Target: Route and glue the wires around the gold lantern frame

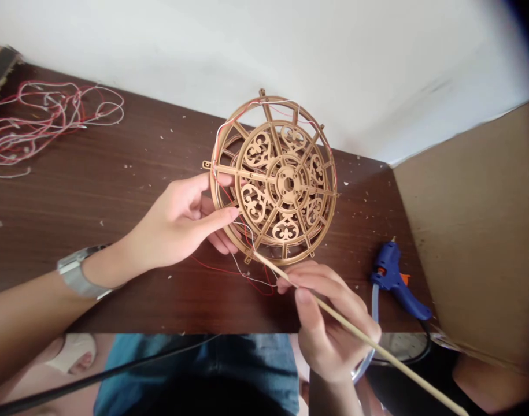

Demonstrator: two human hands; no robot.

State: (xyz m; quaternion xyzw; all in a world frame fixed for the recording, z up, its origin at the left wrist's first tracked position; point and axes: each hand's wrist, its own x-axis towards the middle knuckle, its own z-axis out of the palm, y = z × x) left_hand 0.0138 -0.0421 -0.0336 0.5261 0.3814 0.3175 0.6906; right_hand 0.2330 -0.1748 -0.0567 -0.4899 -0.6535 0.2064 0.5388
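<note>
A round gold ornamental frame (276,179) with scrollwork and spokes is tilted up over the dark wooden table (117,190). My left hand (181,222) grips its left rim, thumb on top and fingers underneath. Thin red and white wires (247,271) run round the rim and hang down to the table. My right hand (329,318) pinches a long thin wooden stick (368,341) like a pencil. The stick's tip touches the lower rim of the frame beside the wires. A metal watch (77,271) sits on my left wrist.
A tangle of red and white wires (43,121) lies at the far left of the table. A blue glue gun (396,283) rests at the right, by a cardboard sheet (476,231). A white wall stands behind. A black cable (95,378) crosses my lap.
</note>
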